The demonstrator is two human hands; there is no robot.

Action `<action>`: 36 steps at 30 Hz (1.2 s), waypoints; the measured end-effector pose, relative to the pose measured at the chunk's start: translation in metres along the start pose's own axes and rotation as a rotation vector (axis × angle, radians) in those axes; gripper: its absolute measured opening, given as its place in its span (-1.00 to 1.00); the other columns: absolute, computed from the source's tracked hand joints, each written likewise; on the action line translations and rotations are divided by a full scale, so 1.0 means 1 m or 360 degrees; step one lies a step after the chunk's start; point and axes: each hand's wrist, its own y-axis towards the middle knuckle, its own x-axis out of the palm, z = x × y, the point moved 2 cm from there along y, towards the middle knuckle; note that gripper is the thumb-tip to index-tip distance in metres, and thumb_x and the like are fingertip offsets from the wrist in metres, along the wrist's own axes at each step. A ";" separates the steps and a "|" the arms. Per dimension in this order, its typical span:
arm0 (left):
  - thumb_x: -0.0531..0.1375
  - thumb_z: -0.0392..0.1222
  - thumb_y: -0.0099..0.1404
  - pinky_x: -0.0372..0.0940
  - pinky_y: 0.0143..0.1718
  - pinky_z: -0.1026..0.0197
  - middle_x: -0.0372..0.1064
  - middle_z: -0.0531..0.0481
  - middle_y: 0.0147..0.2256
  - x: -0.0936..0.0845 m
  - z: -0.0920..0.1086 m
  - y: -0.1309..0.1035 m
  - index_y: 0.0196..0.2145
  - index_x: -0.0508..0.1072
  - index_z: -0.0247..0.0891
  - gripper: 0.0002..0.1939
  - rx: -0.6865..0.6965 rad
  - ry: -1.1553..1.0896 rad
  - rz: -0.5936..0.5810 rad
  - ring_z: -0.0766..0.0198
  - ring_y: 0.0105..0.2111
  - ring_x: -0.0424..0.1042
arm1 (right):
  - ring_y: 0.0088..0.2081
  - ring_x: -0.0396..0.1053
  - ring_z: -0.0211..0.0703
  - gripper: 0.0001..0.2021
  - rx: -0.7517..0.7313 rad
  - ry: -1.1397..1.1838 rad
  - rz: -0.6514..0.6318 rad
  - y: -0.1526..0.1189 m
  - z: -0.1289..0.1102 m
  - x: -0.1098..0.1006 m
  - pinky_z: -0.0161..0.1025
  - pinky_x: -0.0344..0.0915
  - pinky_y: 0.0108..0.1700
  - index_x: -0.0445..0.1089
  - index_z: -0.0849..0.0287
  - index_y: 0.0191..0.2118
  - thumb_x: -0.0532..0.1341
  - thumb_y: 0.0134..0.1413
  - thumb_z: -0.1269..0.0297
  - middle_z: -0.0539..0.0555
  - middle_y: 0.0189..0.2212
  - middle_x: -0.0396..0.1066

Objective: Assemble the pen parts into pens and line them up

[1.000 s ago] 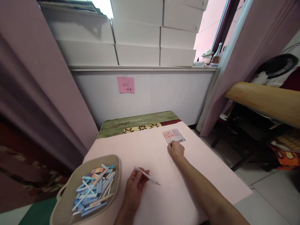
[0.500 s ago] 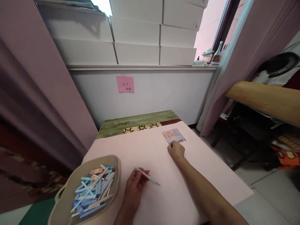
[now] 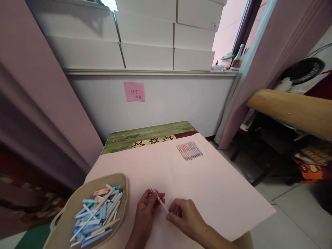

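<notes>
My left hand (image 3: 147, 207) pinches a slim, pale, translucent pen (image 3: 163, 203) between thumb and fingers, above the pink table cover. The pen slants, its upper end pointing away to the left and its lower end towards the right. At that lower end, the thumb and fingers of my right hand (image 3: 184, 218) close around it and hide the tip. Farther back lies a neat row of several similar pens (image 3: 189, 151), side by side. Left of my left hand stands a beige basket (image 3: 123, 204) holding a jumble of blue, white, orange and wood-coloured pens and sticks (image 3: 100, 211).
The pink cover (image 3: 220, 186) lies over a table with a green wood-patterned back edge (image 3: 145, 131). A wall with a pink note (image 3: 134, 91) rises behind it. On the right is a wooden desk (image 3: 290, 107) with a black fan (image 3: 303, 71).
My right hand has come back from the row of pens to the lower end of the held pen. My left hand keeps its hold. The view has shifted slightly.
</notes>
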 end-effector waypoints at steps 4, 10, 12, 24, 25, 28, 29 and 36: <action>0.33 -0.07 0.08 0.36 -0.22 0.17 0.55 -0.11 -0.33 0.002 -0.001 -0.001 -0.30 0.42 -0.26 -0.72 0.0031 0.0060 0.0012 0.20 -0.36 0.50 | -0.56 0.28 -0.33 -0.96 -0.0041 -0.0106 0.0030 0.010 0.003 0.001 -0.42 0.08 -0.51 0.43 0.17 -0.46 0.22 -0.10 0.36 -0.07 -0.59 0.42; 0.23 -0.02 0.20 0.34 -0.11 0.02 0.44 -0.19 -0.06 0.005 -0.001 -0.002 0.05 0.27 -0.18 -0.51 0.0256 0.0104 0.0015 0.16 -0.28 0.50 | -0.43 0.39 -0.26 -0.90 0.0151 -0.0637 0.0480 0.087 0.013 -0.058 -0.40 0.15 -0.40 0.45 0.15 -0.43 0.18 -0.04 0.32 -0.01 -0.49 0.50; 0.22 -0.01 0.21 0.35 -0.13 0.04 0.46 -0.19 -0.11 0.005 -0.002 -0.003 0.02 0.31 -0.22 -0.54 0.0233 0.0182 0.0005 0.16 -0.30 0.50 | -0.36 0.40 -0.19 -0.88 0.0227 -0.0723 0.0583 0.119 0.018 -0.081 -0.37 0.15 -0.37 0.46 0.16 -0.40 0.17 -0.02 0.31 0.05 -0.42 0.52; 0.29 -0.01 0.13 0.36 -0.23 0.13 0.50 -0.12 -0.30 0.010 0.002 -0.003 -0.13 0.46 -0.26 -0.61 0.0196 0.0335 0.0030 0.17 -0.37 0.49 | -0.28 0.44 -0.02 -0.79 0.0528 -0.1008 0.0733 0.173 0.047 -0.098 -0.25 0.19 -0.31 0.46 0.17 -0.31 0.15 -0.03 0.21 0.17 -0.38 0.51; 0.30 -0.02 0.11 0.36 -0.24 0.15 0.50 -0.12 -0.30 0.011 0.003 -0.003 -0.14 0.46 -0.26 -0.61 0.0204 0.0343 0.0034 0.17 -0.38 0.49 | -0.28 0.44 -0.03 -0.79 0.0522 -0.1017 0.0727 0.173 0.047 -0.097 -0.25 0.19 -0.31 0.46 0.16 -0.31 0.14 -0.02 0.21 0.16 -0.38 0.51; 0.33 -0.05 0.07 0.36 -0.27 0.17 0.51 -0.11 -0.30 0.011 0.005 -0.005 -0.16 0.47 -0.25 -0.61 0.0212 0.0355 0.0036 0.18 -0.40 0.48 | -0.29 0.44 -0.06 -0.78 0.0488 -0.1046 0.0699 0.173 0.045 -0.097 -0.26 0.18 -0.29 0.46 0.16 -0.29 0.12 0.02 0.22 0.16 -0.36 0.52; 0.33 -0.05 0.07 0.36 -0.28 0.17 0.50 -0.11 -0.30 0.010 0.004 -0.005 -0.16 0.47 -0.25 -0.61 0.0219 0.0364 0.0031 0.17 -0.41 0.48 | -0.28 0.44 -0.06 -0.78 0.0473 -0.1058 0.0689 0.173 0.044 -0.098 -0.26 0.18 -0.29 0.47 0.17 -0.29 0.12 0.02 0.22 0.16 -0.36 0.52; 0.32 -0.12 0.09 0.35 -0.29 0.15 0.49 -0.11 -0.33 0.018 -0.004 -0.013 -0.20 0.50 -0.22 -0.71 0.0356 0.0537 0.0050 0.14 -0.39 0.46 | -0.29 0.46 -0.07 -0.80 0.0484 -0.1106 0.0621 0.171 0.036 -0.108 -0.29 0.16 -0.33 0.48 0.21 -0.34 0.17 -0.03 0.23 0.19 -0.37 0.53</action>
